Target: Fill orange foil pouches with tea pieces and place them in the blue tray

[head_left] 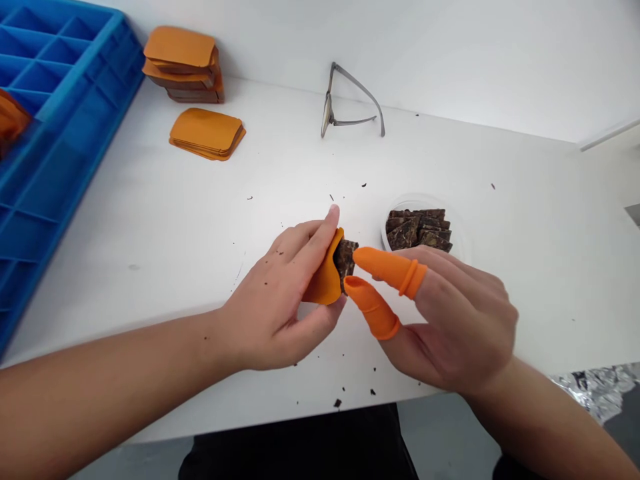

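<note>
One dark, rough-faced slab (346, 261) sits about halfway inside a smooth orange pouch (325, 280), above the near edge of the white table (150, 220), so by my reading this fill is only part done. My left hand (280, 300) clasps the pouch. My right hand (460, 320), thumb and forefinger in orange rubber cots (395, 270), pinches the slab's exposed end. More crumbly slabs (420, 230) fill a clear round dish (415, 198); flat pouches (207, 132) lie stacked beyond.

Left edge cuts the blue tray (65, 175); pouch (324, 283) half hides brown piece (346, 256).
</note>
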Demonstrator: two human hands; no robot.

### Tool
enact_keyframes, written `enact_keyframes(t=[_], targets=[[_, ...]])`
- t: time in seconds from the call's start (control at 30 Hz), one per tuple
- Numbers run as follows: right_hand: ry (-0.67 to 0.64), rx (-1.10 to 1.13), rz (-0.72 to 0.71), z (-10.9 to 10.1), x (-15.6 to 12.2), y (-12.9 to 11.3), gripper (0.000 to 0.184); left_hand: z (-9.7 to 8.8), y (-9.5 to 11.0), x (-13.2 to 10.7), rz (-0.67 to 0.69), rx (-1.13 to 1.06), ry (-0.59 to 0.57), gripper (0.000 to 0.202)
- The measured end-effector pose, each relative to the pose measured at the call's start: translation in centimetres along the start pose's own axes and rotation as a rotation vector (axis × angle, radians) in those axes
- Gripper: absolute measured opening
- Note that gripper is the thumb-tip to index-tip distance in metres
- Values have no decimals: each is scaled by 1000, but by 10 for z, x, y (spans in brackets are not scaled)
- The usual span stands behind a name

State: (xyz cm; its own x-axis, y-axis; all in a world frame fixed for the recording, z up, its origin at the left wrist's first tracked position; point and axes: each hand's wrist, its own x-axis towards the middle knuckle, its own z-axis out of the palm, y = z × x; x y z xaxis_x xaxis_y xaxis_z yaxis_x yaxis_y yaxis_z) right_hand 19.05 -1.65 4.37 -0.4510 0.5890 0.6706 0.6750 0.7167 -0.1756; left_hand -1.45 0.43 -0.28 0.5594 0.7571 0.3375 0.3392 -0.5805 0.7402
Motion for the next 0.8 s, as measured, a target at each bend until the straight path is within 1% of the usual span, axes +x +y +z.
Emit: enact_keyframes(t=[0.1, 0.2, 0.3, 0.43, 0.5, 0.6, 0.7, 0.8], targets=[[16, -16, 36, 0, 1, 1, 22, 2, -2, -2, 27, 67, -17, 76], [21, -45, 46, 1, 0, 1, 21, 2, -4, -3, 59, 106, -33, 74], [20, -30, 56, 1, 1, 3, 16, 1, -4, -2, 72, 100, -28, 71], [20, 30, 82, 2, 1, 5, 12, -1, -2, 0, 36, 62, -42, 68], [17, 36, 101, 2, 1, 5, 11, -2, -1, 1, 28, 65, -29, 66], [21, 40, 106, 2, 1, 6, 11, -3, 0, 2, 54, 79, -7, 64], [47, 48, 88, 2, 1, 7, 14, -3, 1, 2, 70, 89, -4, 62], [80, 60, 15, 2, 2, 10, 15, -4, 1, 2, 75, 102, -8, 57]])
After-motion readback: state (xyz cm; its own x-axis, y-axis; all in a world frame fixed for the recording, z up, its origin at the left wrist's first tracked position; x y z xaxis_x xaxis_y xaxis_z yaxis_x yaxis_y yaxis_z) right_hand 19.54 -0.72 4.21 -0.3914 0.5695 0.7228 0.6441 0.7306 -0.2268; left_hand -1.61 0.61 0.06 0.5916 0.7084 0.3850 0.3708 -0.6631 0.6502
